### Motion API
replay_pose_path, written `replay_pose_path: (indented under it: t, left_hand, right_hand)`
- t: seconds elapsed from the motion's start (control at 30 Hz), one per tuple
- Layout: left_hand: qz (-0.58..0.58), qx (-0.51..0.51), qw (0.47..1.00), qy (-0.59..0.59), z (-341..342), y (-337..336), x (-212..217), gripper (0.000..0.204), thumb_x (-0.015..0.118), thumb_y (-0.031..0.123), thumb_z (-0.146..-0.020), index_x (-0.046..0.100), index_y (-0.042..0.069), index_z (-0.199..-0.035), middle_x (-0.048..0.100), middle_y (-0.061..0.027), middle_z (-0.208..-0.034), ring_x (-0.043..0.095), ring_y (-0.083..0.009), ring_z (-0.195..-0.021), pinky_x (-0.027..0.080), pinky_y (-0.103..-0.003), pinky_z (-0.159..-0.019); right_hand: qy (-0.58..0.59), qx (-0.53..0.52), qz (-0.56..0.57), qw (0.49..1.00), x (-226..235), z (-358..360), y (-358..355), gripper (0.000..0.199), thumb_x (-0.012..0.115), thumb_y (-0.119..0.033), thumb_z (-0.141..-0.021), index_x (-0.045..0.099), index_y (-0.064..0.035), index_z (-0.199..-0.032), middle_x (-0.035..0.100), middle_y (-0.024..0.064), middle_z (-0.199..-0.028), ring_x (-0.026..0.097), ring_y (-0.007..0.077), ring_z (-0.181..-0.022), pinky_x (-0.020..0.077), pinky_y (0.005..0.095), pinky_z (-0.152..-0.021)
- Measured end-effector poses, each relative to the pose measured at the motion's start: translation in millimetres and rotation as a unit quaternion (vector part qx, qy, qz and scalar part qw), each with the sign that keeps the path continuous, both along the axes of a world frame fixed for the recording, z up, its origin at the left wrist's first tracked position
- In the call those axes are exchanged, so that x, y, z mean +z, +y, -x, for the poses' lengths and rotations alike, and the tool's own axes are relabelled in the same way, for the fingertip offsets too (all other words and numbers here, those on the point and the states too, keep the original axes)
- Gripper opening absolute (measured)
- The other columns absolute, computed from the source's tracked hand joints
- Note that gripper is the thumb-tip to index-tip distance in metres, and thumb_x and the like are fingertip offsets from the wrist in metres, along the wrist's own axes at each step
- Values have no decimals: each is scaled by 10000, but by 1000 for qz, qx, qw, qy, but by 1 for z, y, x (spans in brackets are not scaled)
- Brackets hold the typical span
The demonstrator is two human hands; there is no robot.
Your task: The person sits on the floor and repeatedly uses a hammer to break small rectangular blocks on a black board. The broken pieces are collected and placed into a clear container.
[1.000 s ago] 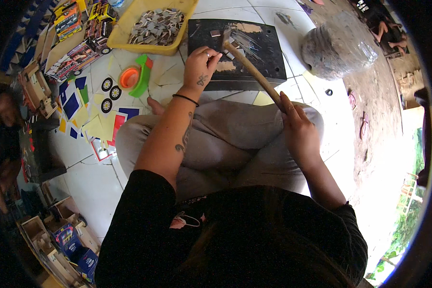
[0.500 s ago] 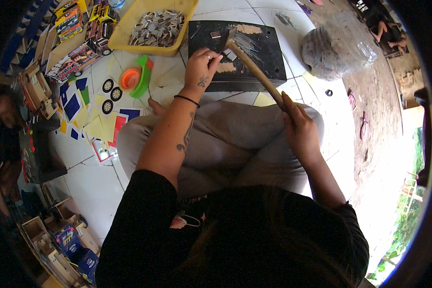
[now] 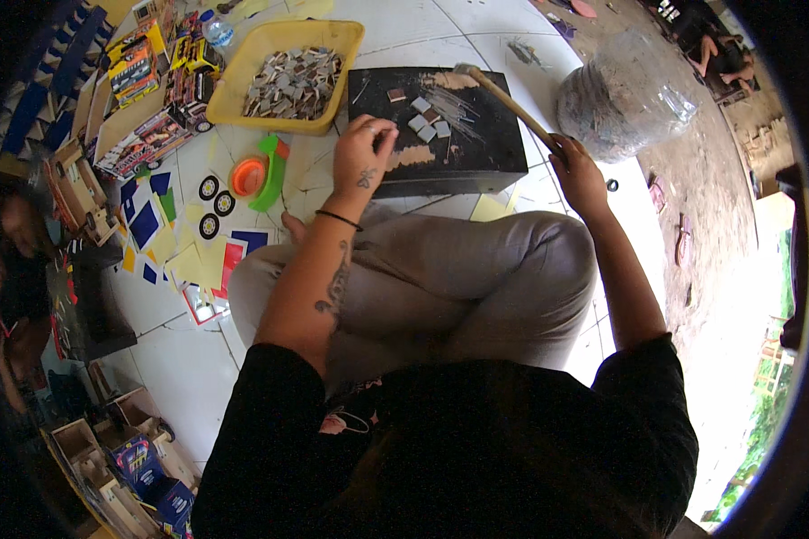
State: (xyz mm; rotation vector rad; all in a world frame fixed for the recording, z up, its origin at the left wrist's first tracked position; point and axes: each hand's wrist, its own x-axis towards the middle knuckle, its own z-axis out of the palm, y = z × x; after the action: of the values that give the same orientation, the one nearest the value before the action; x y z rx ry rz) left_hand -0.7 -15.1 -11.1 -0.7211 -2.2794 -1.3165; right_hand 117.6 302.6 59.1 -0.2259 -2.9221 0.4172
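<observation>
Hands first, in the head view: the left hand (image 3: 361,153) is curled, its thumb and forefinger brought together over the left edge of a low black worktop (image 3: 487,151); whether anything small sits between them, I cannot tell. The right hand (image 3: 579,176) is wrapped around the lower end of the wooden handle of a hammer (image 3: 518,106), whose head appears over the worktop's far edge. Between hammer head and left hand, small square pieces (image 3: 430,122) lie clustered beside loose thin nails (image 3: 458,110), with one brown square (image 3: 396,94) set apart. A yellow tub (image 3: 221,110) of similar squares stands just beyond the worktop's left side; on the right, a strip of white tiled floor (image 3: 180,355) separates the worktop from a clear plastic bag (image 3: 622,106). Worn tan patches mark the black surface. Farther left, black wheels (image 3: 209,225), paper cutouts (image 3: 142,223) and wooden toy trucks (image 3: 85,190) occupy the floor.
</observation>
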Motion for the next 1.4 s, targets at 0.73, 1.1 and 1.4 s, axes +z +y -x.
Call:
replay_pose_path:
  t: [0.73, 1.1, 1.4]
  left_hand:
    - [183, -15, 975, -128, 66, 17, 22, 229, 683, 108, -780, 664, 65, -1003, 641, -65, -874, 603, -252, -829, 490, -363, -734]
    - [39, 8, 992, -123, -16, 1, 20, 149, 686, 71, -782, 658, 44, -925, 664, -84, -825, 628, -209, -734, 489, -320, -664]
    - [70, -1, 998, 2, -1, 12, 7, 172, 736, 67, -716, 659, 49, -868, 639, -95, -794, 615, -248, -765, 476, -368, -707]
  right_hand:
    - [-116, 64, -89, 987, -41, 131, -93, 232, 669, -264, -768, 688, -55, -867, 680, 143, -829, 663, 331, -767, 521, 431, -722]
    - [-110, 22, 420, 901, -24, 121, -85, 208, 646, -147, -815, 651, 6, -955, 642, 61, -806, 578, 138, -746, 461, 251, -708]
    - [-137, 50, 632, 761, -29, 107, -117, 176, 605, -121, -879, 643, -17, -1017, 668, 60, -923, 613, 122, -813, 493, 261, -756]
